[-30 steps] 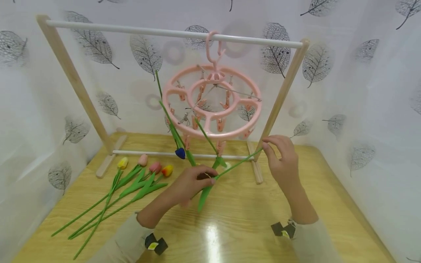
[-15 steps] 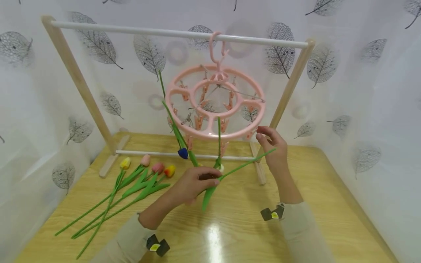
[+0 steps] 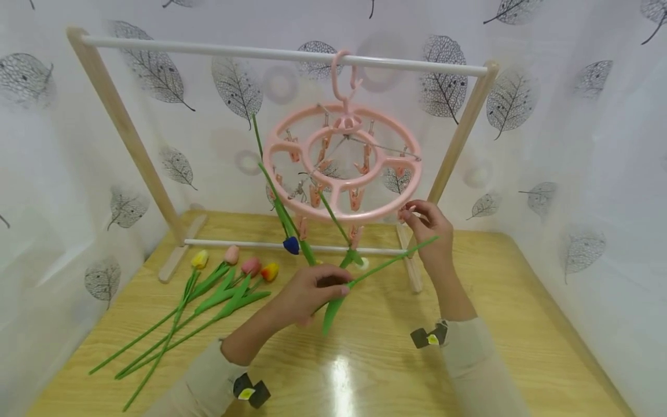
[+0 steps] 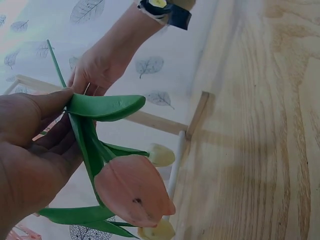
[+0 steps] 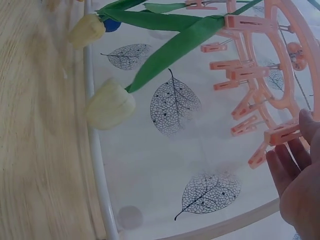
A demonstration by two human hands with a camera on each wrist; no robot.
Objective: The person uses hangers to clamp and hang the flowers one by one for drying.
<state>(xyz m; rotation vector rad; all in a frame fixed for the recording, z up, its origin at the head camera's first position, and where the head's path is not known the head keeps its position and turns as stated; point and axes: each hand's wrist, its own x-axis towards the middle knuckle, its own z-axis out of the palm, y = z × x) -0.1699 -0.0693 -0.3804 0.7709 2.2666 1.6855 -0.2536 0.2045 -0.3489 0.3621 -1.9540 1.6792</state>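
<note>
My left hand point(image 3: 307, 294) pinches the stem of an artificial pink tulip point(image 4: 131, 190), whose bloom points down in the left wrist view. The bare end of its green stem point(image 3: 391, 262) slants up toward my right hand point(image 3: 436, 231). That hand pinches a pink clothespin point(image 5: 284, 134) at the right rim of the round pink clip hanger point(image 3: 375, 215); thumb and fingertips are on it. Blooms down, a blue tulip point(image 3: 291, 245), a white tulip point(image 5: 111, 104) and a yellow tulip point(image 5: 87, 31) hang at the hanger's front and left.
Several tulips point(image 3: 208, 298) lie on the left of the wooden table point(image 3: 406, 359). The hanger hooks over the white top rod point(image 3: 208, 49) of a wooden-legged rack point(image 3: 125, 136). A leaf-print curtain point(image 3: 563, 145) surrounds the table.
My right hand has left the stem's end, moved up and left to the hanger rim, and now pinches a clothespin there. The left hand keeps its hold. The white tulip swings.
</note>
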